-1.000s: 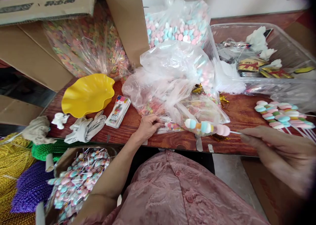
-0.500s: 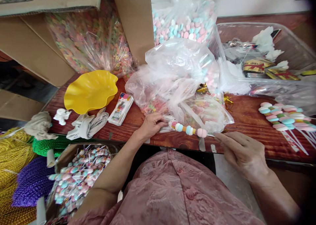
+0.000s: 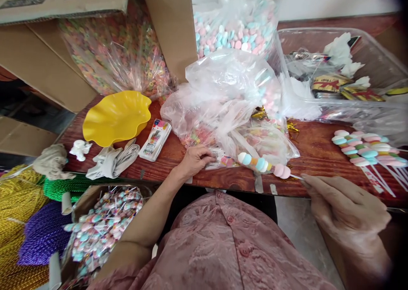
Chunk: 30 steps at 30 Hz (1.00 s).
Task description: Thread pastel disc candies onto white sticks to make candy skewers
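Between the fingertips of my right hand is the white stick of a candy skewer, threaded with pink, white, blue and orange sweets. It points left above the table's front edge. My left hand pinches the end of a clear printed plastic bag, which lies flat on the wood. The skewer's tip is just right of that bag, apart from it. Behind both hands sit crumpled clear bags of sweets. Several finished-looking candy skewers lie to the right, sticks toward me.
A yellow wavy bowl, a stack of printed bags and pale gloves lie on the left. A clear plastic bin stands back right. Below left, a box of candy skewers sits beside purple cords.
My right hand has moved right with the candy skewer, drawing it away from my left hand. More of the printed bag shows now. My left hand has stayed almost where it was.
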{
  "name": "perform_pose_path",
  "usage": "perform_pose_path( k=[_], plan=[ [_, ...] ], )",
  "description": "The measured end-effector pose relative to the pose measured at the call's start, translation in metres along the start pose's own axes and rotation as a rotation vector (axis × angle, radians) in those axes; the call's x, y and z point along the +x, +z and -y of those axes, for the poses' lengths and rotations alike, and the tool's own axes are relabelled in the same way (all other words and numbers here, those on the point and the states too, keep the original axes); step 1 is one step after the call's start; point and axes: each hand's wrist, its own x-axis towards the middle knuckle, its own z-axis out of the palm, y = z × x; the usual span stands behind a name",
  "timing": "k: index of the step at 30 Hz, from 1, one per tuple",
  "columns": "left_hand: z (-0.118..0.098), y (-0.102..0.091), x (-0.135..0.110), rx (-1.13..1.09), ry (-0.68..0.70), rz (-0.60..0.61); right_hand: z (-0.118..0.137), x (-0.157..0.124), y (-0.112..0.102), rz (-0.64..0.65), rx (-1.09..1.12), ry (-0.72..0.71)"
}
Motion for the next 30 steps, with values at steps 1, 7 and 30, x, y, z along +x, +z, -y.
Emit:
perform_pose_path(
  k=[1, 7, 30],
  plan=[
    [-0.001, 0.0, 0.001, -0.002, -0.005, 0.006, 0.001, -0.001, 0.001, -0.002, 0.014, -0.025],
    [-0.004, -0.001, 0.002, 0.008, -0.021, 0.015, 0.007, -0.005, 0.017, 0.024, -0.005, -0.15],
    [0.004, 0.008, -0.001, 0.128, 0.123, 0.102, 0.03, 0.002, 0.039, 0.083, -0.041, -0.161]
  ],
)
